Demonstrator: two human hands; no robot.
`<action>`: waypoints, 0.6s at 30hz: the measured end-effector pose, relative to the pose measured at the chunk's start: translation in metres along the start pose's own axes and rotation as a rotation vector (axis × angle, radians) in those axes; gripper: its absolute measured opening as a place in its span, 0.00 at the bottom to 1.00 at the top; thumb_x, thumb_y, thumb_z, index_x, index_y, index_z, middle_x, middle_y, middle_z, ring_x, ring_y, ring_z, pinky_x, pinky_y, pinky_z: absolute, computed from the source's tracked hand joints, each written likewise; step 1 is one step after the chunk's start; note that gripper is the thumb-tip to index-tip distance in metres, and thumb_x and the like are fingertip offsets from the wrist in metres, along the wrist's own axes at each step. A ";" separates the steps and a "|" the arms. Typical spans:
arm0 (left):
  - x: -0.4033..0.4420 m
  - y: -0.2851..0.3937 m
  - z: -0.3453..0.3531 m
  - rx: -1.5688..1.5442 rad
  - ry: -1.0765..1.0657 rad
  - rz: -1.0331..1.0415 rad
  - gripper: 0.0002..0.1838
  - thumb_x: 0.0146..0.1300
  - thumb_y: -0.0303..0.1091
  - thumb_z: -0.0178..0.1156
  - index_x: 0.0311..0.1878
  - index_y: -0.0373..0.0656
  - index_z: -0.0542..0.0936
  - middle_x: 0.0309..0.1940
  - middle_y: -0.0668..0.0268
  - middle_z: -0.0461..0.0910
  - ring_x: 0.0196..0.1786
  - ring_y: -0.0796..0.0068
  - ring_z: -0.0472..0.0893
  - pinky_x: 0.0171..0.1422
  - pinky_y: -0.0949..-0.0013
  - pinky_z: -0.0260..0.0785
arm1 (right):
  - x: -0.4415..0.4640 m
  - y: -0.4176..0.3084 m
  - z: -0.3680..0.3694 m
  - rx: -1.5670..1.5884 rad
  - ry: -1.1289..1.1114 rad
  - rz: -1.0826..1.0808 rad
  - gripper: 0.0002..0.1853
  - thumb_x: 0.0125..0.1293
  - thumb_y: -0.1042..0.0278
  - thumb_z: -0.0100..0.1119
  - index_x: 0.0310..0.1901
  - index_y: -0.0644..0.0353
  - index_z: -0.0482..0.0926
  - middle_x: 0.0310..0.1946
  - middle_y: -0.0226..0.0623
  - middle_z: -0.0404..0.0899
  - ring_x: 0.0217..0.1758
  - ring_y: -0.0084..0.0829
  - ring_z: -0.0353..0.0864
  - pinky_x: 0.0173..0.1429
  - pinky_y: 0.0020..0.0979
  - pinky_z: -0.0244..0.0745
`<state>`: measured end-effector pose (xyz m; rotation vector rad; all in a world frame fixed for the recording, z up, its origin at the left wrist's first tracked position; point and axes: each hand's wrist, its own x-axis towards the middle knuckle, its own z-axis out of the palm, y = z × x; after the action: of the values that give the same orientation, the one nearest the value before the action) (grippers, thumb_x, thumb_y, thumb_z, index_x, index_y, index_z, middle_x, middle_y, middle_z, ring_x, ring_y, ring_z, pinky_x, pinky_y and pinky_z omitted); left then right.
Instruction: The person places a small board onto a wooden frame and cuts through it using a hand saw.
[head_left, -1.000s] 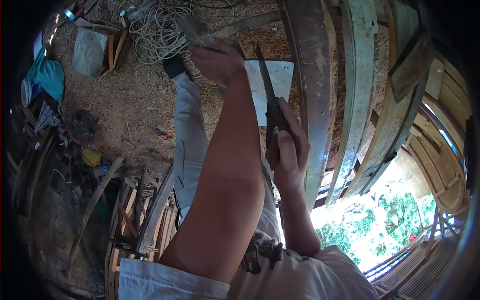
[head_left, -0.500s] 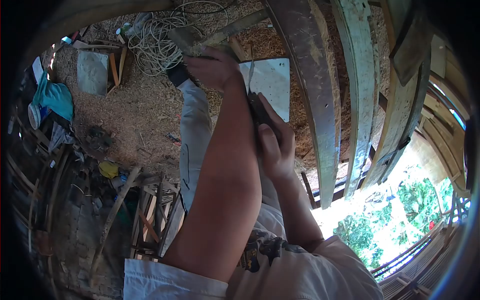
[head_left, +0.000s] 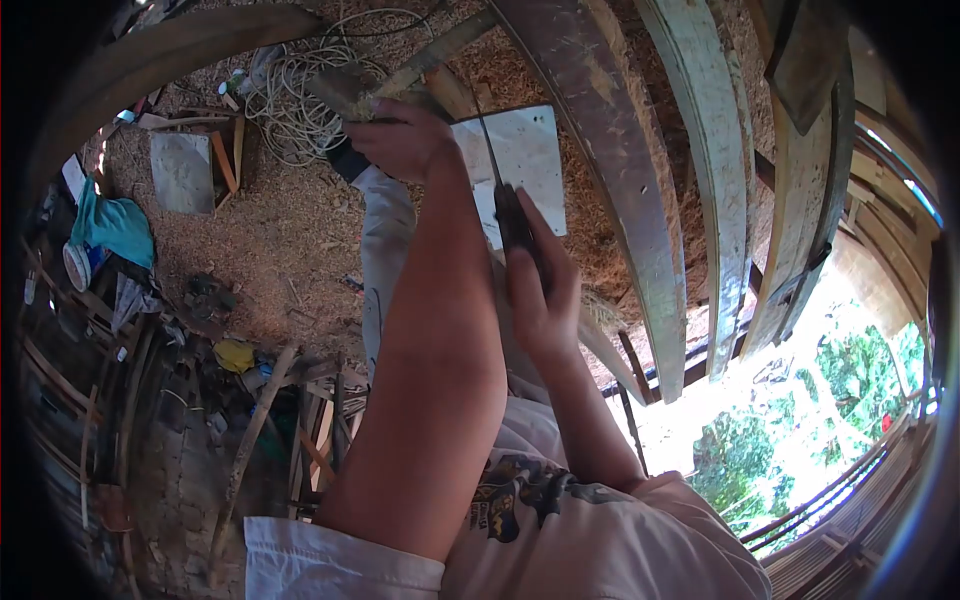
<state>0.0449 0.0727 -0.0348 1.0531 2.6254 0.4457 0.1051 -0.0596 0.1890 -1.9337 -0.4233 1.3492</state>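
Evidently the right hand (head_left: 543, 290) is closed around the dark handle of a saw (head_left: 491, 150), fingers wrapped and thumb laid along the grip, the narrow blade pointing away from the body across a white board (head_left: 535, 165). Farther out, the left hand (head_left: 408, 138) lies bent over a wooden piece (head_left: 343, 92), touching it near a coil of pale rope (head_left: 288, 112); whether its fingers grip or only rest there, I cannot tell. The left forearm (head_left: 440, 330) covers much of one trouser leg (head_left: 388, 225), and the left hand partly hides the shoe (head_left: 346, 160). Whether the blade tip meets any wood is hard to make out. Dark corners cut off the edges, and glare washes out the greenery (head_left: 745, 450).
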 end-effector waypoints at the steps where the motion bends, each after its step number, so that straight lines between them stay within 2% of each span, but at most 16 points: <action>1: -0.001 0.000 0.000 0.003 -0.005 0.002 0.40 0.83 0.58 0.39 0.76 0.26 0.62 0.60 0.36 0.75 0.58 0.32 0.80 0.61 0.38 0.74 | -0.013 0.003 -0.008 -0.010 -0.012 -0.045 0.31 0.75 0.72 0.52 0.77 0.74 0.67 0.55 0.51 0.88 0.43 0.27 0.85 0.52 0.31 0.79; 5: 0.000 0.001 0.000 -0.013 -0.009 0.006 0.39 0.83 0.58 0.39 0.76 0.27 0.62 0.59 0.36 0.75 0.58 0.32 0.80 0.61 0.38 0.74 | 0.014 0.017 0.000 -0.109 -0.030 -0.085 0.31 0.75 0.74 0.50 0.78 0.74 0.67 0.59 0.53 0.86 0.50 0.31 0.87 0.59 0.32 0.79; 7: -0.001 0.002 -0.003 -0.016 0.008 0.014 0.39 0.83 0.58 0.39 0.76 0.27 0.62 0.59 0.36 0.75 0.58 0.32 0.80 0.61 0.38 0.74 | 0.050 0.016 0.013 -0.041 -0.022 0.002 0.32 0.74 0.75 0.49 0.79 0.74 0.66 0.62 0.55 0.85 0.56 0.33 0.87 0.65 0.32 0.78; 10: -0.004 0.005 -0.007 0.016 -0.016 0.001 0.39 0.83 0.58 0.39 0.76 0.27 0.62 0.59 0.37 0.75 0.58 0.33 0.80 0.60 0.38 0.74 | 0.005 -0.002 0.004 -0.021 0.002 -0.037 0.31 0.74 0.76 0.48 0.78 0.74 0.67 0.62 0.56 0.85 0.60 0.35 0.87 0.68 0.34 0.77; 11: -0.003 0.008 -0.008 0.014 -0.038 -0.021 0.40 0.83 0.59 0.38 0.76 0.26 0.62 0.60 0.36 0.76 0.59 0.33 0.80 0.61 0.37 0.75 | -0.014 0.005 -0.003 0.037 0.014 -0.031 0.31 0.74 0.75 0.48 0.77 0.74 0.68 0.60 0.55 0.86 0.57 0.34 0.87 0.66 0.33 0.78; 13: -0.001 0.006 -0.005 0.015 -0.053 -0.048 0.42 0.83 0.60 0.37 0.76 0.25 0.62 0.62 0.35 0.76 0.61 0.32 0.80 0.63 0.37 0.76 | -0.010 0.002 -0.018 0.029 -0.018 -0.005 0.30 0.73 0.75 0.49 0.76 0.75 0.69 0.60 0.56 0.86 0.57 0.34 0.87 0.66 0.33 0.77; 16: -0.003 0.003 -0.004 0.014 -0.009 -0.009 0.40 0.83 0.59 0.38 0.77 0.27 0.61 0.59 0.37 0.75 0.58 0.33 0.80 0.59 0.38 0.74 | 0.021 0.012 0.001 -0.003 -0.006 0.005 0.29 0.73 0.74 0.50 0.75 0.75 0.71 0.59 0.56 0.86 0.57 0.33 0.87 0.65 0.32 0.77; 18: -0.001 0.005 -0.005 0.014 -0.028 -0.016 0.40 0.83 0.59 0.38 0.77 0.27 0.61 0.59 0.36 0.75 0.59 0.33 0.80 0.59 0.37 0.74 | 0.043 0.010 0.014 0.014 -0.002 0.119 0.30 0.72 0.75 0.50 0.75 0.75 0.71 0.62 0.58 0.85 0.62 0.35 0.86 0.68 0.33 0.75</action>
<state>0.0468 0.0742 -0.0281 1.0344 2.6141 0.4066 0.1080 -0.0346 0.1506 -1.9726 -0.3035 1.4257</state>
